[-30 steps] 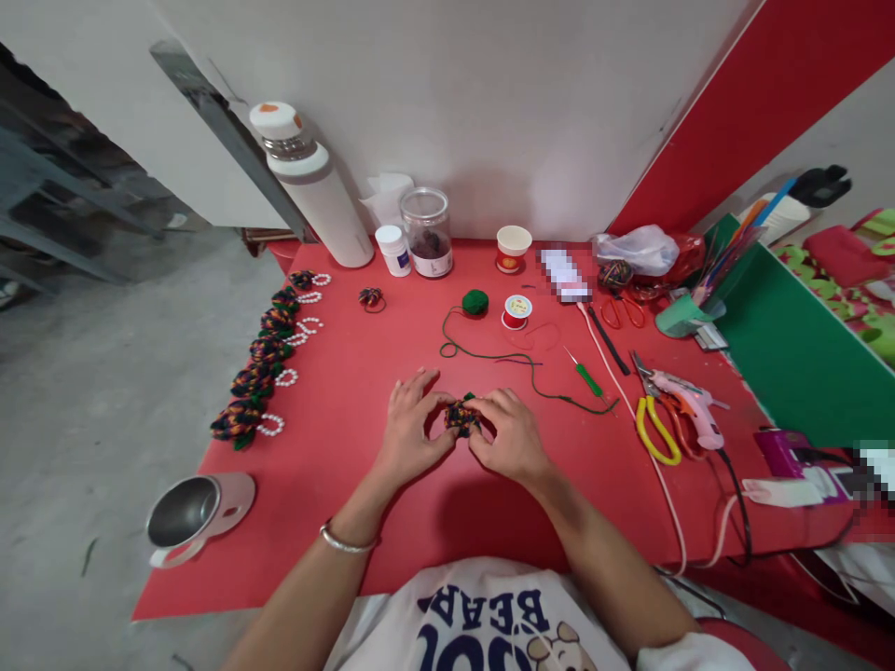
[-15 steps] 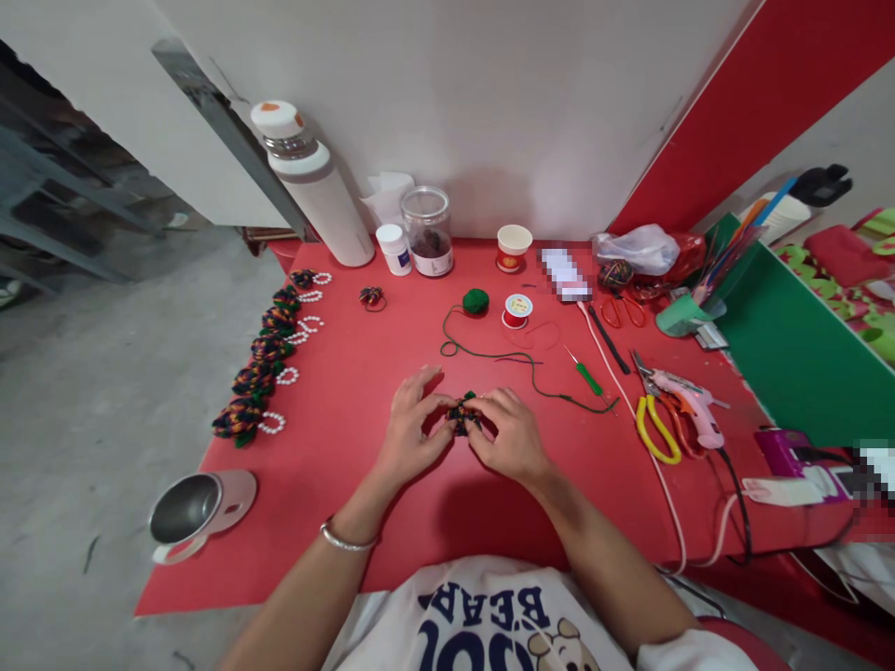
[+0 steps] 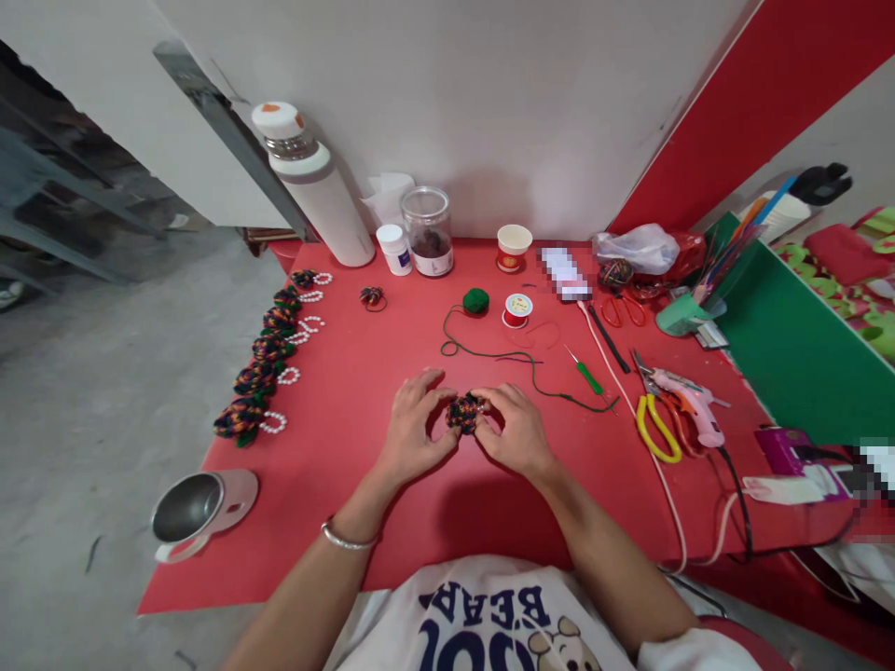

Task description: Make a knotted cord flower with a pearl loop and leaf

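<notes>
1 small round multicoloured yarn piece point(image 3: 463, 415) pinched between bare left hand point(image 3: 412, 431) and bare right hand point(image 3: 516, 433), each curled nearly closed on its edge; round green yarn ball point(image 3: 476, 301) beyond the grip

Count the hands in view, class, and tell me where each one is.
2. The left hand is at the left side of the yarn piece; the right hand is at its right side. Neither is hidden.
</notes>
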### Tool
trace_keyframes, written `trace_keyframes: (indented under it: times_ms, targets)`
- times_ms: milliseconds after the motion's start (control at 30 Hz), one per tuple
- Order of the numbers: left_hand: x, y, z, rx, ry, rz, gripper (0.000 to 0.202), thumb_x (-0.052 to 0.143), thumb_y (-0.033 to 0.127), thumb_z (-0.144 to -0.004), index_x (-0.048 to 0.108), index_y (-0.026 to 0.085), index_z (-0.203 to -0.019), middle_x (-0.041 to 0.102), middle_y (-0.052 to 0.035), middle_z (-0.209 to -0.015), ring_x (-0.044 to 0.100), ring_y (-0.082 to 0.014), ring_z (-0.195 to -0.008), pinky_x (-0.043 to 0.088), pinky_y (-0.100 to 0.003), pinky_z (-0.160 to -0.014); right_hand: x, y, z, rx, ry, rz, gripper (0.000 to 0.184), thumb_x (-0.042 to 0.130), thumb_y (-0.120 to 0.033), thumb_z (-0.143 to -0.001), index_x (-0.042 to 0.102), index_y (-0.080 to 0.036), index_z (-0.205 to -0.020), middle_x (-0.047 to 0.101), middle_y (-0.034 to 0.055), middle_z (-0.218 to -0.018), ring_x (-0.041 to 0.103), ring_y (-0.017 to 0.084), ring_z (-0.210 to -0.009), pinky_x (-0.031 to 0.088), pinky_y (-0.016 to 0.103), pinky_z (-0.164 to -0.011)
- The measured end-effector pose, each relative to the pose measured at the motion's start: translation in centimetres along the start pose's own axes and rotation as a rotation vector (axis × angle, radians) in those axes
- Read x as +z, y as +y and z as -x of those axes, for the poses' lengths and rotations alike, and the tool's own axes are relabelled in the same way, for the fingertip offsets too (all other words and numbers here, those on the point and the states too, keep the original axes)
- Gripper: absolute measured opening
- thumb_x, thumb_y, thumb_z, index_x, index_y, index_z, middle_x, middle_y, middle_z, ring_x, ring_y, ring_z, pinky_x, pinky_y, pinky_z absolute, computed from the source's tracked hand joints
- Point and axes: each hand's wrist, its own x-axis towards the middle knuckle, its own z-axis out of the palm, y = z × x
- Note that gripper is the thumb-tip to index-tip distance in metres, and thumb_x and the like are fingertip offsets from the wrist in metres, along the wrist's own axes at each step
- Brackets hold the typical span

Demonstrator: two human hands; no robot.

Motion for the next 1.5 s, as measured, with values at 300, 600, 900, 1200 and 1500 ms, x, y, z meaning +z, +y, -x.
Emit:
trace_keyframes:
  times_ms: [300, 600, 900, 1200, 1500]
  targets:
    - [0.4, 0.2, 0.0, -0.03, -0.111, -0.136, 0.046, 0.067, 0.032, -0.074, 0.064, 0.024, -0.119, 0.052, -0.0121, -0.146, 0.043, -0.0354, -0.14, 0.023, -0.058, -0.119, 0.1, -0.2, -0.1, 0.04, -0.122, 0.121, 0.037, 0.062, -0.019, -0.08, 0.067, -0.023, -0.117, 0.07, 0.0065, -0.103, 0.059, 0.024, -0.099, 0.048, 0.035, -0.085]
    - [0.3, 0.2, 0.0, -0.034, -0.079, -0.099, 0.042, 0.07, 0.032, -0.073, 0.063, 0.025, -0.115, 0.053, -0.0126, -0.146, 0.045, -0.0344, -0.138, 0.024, -0.058, -0.118, -0.3, 0.1, -0.2, 0.064, -0.099, 0.035, 0.03, 0.058, -0.018, -0.087, 0.069, -0.022, -0.115, 0.072, 0.0052, -0.102, 0.062, 0.021, -0.097, 0.048, 0.033, -0.087]
    - [0.3, 0.5, 0.1, -0.011, -0.066, -0.076, 0.046, 0.07, 0.027, -0.073, 0.061, 0.025, -0.118, 0.054, -0.0135, -0.144, 0.045, -0.0349, -0.138, 0.023, -0.061, -0.117, -0.8, 1.3, -2.4, 0.132, -0.149, -0.119, 0.015, 0.061, -0.019, -0.092, 0.075, -0.022, -0.094, 0.073, 0.0019, -0.09, 0.066, 0.014, -0.082, 0.047, 0.026, -0.074]
    - [0.6, 0.6, -0.3, 0.099, 0.012, 0.112, 0.029, 0.065, 0.027, -0.085, 0.065, 0.023, -0.114, 0.068, -0.0108, -0.119, 0.059, -0.0273, -0.119, 0.042, -0.049, -0.106, -1.8, 1.8, -5.8, 0.026, -0.424, -0.032, 0.018, 0.062, -0.017, -0.089, 0.078, -0.022, -0.084, 0.073, 0.0002, -0.079, 0.063, 0.013, -0.072, 0.041, 0.024, -0.067]
    - [0.7, 0.4, -0.6, 0.087, 0.017, 0.135, 0.025, 0.069, 0.026, -0.083, 0.068, 0.023, -0.107, 0.071, -0.0087, -0.107, 0.064, -0.0265, -0.11, 0.042, -0.051, -0.106, -1.9, 1.8, -7.5, -0.021, -0.544, 0.099, 0.019, 0.062, -0.018, -0.083, 0.076, -0.024, -0.071, 0.073, -0.001, -0.07, 0.061, 0.013, -0.067, 0.029, 0.025, -0.057]
